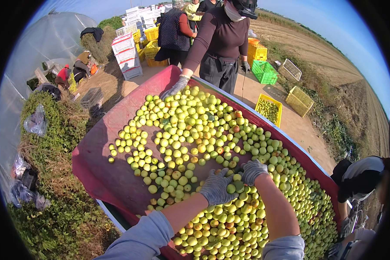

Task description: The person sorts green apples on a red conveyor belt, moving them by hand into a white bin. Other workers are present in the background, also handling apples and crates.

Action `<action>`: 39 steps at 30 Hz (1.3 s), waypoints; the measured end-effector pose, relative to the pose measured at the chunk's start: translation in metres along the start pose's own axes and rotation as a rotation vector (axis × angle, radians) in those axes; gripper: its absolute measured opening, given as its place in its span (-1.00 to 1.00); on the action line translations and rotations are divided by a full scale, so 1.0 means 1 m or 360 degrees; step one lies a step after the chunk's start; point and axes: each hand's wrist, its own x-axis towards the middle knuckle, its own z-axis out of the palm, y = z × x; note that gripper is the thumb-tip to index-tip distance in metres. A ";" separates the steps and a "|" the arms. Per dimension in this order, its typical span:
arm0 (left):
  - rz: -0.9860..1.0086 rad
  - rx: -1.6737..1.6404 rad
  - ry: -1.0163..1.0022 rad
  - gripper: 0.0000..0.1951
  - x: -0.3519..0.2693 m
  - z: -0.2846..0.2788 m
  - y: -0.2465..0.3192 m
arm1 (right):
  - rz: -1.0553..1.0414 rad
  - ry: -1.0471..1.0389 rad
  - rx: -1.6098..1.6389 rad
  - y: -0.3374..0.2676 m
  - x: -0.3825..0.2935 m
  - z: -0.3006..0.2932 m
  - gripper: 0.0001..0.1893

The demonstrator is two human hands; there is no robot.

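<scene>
Green jujube-like fruits (227, 224), some with brown patches, lie spread over a sorting table lined with red cloth (117, 172). Both my hands wear grey knit gloves and rest among the fruits near the table's middle. My left hand (218, 188) has its fingers spread, with fruits touching its fingertips and thumb side. Just to the right, my right hand (254, 172) is bent down over fruits; whether it grips one is hidden. A few green fruits sit between the two hands.
Across the table a person's gloved hand (178, 86) touches the fruits. Gloved hands of another person (345, 227) are at the right edge. Beyond stand a yellow crate of fruits (268, 110), a green crate (265, 72) and stacked white boxes (126, 55). Plants (48, 169) grow at left.
</scene>
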 end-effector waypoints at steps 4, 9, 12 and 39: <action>0.0120 0.0004 -0.0084 -0.03 -0.001 0.018 0.036 | 0.0050 0.0000 0.0051 0.030 -0.034 0.042 -0.41; 0.0305 -0.0048 -0.0163 -0.02 0.000 0.048 0.094 | 0.0235 -0.0038 0.0095 0.067 -0.084 0.096 -0.43; 0.0454 -0.0122 -0.0148 0.00 -0.007 0.072 0.127 | 0.0320 -0.0024 0.0126 0.090 -0.120 0.138 -0.47; -0.1136 -0.0129 0.0721 -0.01 -0.160 -0.057 -0.279 | 0.0863 -0.0175 0.0334 0.140 -0.250 0.170 -0.44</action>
